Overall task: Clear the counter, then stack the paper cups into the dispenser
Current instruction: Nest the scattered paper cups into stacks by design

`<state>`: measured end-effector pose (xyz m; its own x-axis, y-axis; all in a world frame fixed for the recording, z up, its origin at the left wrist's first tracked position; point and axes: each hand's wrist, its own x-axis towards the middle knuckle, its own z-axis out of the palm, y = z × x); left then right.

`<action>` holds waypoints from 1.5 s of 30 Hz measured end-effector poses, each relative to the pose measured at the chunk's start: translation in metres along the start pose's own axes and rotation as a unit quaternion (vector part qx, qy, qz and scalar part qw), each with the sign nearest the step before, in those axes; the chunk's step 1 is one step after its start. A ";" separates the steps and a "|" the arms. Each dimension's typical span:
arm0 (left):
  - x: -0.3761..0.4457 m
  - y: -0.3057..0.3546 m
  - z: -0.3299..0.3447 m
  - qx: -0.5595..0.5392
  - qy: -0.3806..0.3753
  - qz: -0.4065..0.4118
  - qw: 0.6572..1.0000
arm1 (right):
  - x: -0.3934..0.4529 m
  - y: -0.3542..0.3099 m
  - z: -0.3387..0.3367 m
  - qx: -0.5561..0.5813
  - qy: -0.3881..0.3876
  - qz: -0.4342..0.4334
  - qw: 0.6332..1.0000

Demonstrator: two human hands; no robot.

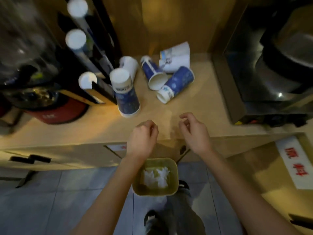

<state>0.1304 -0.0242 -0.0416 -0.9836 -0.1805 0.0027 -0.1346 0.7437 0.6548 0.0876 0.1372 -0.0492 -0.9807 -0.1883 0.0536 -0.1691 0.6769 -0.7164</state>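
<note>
Several blue-and-white paper cups lie on the wooden counter [194, 107]. One stack stands upside down [126, 94] near the dispenser. Beside it a white cup [129, 64] lies tipped, and two blue cups [153, 73] [176, 83] lie on their sides. White cups [176, 60] lie against the back wall. The dark cup dispenser [94, 65] at the left holds columns of white-bottomed cups. My left hand [144, 138] hovers over the counter's front edge with fingers curled and nothing in it. My right hand [194, 131] hovers beside it, fingers loosely apart and empty.
A small yellowish bin [135, 187] with crumpled white paper stands on the floor below my hands. A dark machine [271, 65] fills the right of the counter. A red round container [59, 112] and dark clutter sit at the left. Cabinet doors run under the counter.
</note>
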 end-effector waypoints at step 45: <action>0.214 0.002 0.036 0.220 0.005 -0.120 0.968 | 0.156 0.055 -0.019 0.187 -0.021 0.121 0.975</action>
<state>-0.0845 -0.0380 -0.0672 -0.9165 -0.3872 -0.1009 -0.4000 0.8810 0.2525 -0.0770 0.1582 -0.0669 -0.9813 -0.0888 -0.1708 0.1218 0.4003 -0.9083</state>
